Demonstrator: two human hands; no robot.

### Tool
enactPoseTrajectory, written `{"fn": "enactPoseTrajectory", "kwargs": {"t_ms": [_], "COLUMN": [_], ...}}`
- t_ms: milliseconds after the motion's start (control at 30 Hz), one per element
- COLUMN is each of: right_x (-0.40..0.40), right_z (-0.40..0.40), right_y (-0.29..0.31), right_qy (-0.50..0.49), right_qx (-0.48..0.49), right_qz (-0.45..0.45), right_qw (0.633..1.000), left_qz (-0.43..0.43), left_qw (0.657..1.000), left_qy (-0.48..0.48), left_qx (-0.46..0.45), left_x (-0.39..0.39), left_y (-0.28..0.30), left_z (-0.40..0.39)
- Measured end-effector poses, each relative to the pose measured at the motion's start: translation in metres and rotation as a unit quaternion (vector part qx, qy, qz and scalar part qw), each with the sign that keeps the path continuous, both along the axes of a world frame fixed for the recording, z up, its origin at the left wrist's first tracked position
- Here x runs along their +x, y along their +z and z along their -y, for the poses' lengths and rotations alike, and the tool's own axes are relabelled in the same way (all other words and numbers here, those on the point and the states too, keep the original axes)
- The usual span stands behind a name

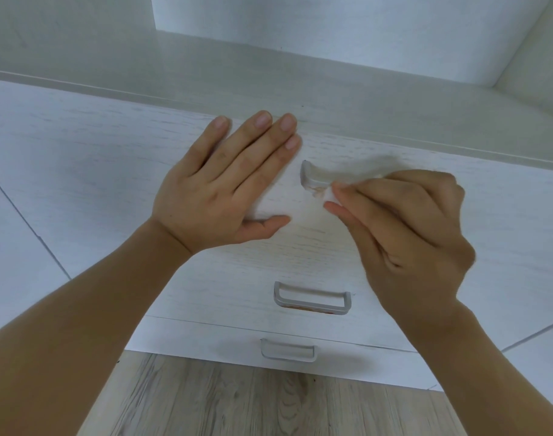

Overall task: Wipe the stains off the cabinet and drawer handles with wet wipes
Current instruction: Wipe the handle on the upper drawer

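White drawers, silver handles

Whitewashed wood-grain drawer fronts [300,253]; silver-grey handles [312,302] with reddish-brown stains; white wipe [330,196]; grey-brown wood-grain floor [269,401].

White wet wipe [329,196] pressed against stained silver top drawer handle [311,178]; middle handle [312,299] below, underside stained reddish.

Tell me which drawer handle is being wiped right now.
The top silver metal drawer handle; the right hand presses a white wet wipe on it. The two below are untouched.

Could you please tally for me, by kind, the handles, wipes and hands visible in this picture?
Handles: 3 – top handle, middle handle, bottom handle
Wet wipe: 1
Hands: 2 – left hand, right hand
Total: 6
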State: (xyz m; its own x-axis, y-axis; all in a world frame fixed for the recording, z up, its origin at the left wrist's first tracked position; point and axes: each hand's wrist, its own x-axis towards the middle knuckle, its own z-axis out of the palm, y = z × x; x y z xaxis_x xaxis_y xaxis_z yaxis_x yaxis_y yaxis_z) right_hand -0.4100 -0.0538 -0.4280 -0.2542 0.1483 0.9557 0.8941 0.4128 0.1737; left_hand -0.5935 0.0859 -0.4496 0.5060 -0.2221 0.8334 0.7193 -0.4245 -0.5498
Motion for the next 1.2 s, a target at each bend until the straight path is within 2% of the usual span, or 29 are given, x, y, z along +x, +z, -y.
{"fn": "enactPoseTrajectory", "kwargs": {"t_ms": [367,700,1033,1200], "right_x": [-0.004,-0.014,-0.033,-0.030], "right_z": [0.007,-0.004,0.002,0.012], "right_y": [-0.004,0.000,0.002,-0.005], "right_qy": [-0.010,-0.024,-0.075,-0.067], "right_qx": [0.008,0.002,-0.005,0.011], "right_qz": [-0.018,0.007,-0.037,-0.044], "right_qw": [1.000,1.000,0.997,0.997], "left_qz": [0.004,0.005,0.007,0.010], "left_qw": [1.000,1.000,1.000,0.999], "left_qy": [-0.010,-0.013,-0.022,-0.030], "left_qx": [-0.001,0.001,0.000,-0.004], "left_x": [0.001,0.001,0.000,-0.001], "left_y": [-0.001,-0.001,-0.001,-0.001], "left_z": [0.000,-0.001,0.000,0.000]}}
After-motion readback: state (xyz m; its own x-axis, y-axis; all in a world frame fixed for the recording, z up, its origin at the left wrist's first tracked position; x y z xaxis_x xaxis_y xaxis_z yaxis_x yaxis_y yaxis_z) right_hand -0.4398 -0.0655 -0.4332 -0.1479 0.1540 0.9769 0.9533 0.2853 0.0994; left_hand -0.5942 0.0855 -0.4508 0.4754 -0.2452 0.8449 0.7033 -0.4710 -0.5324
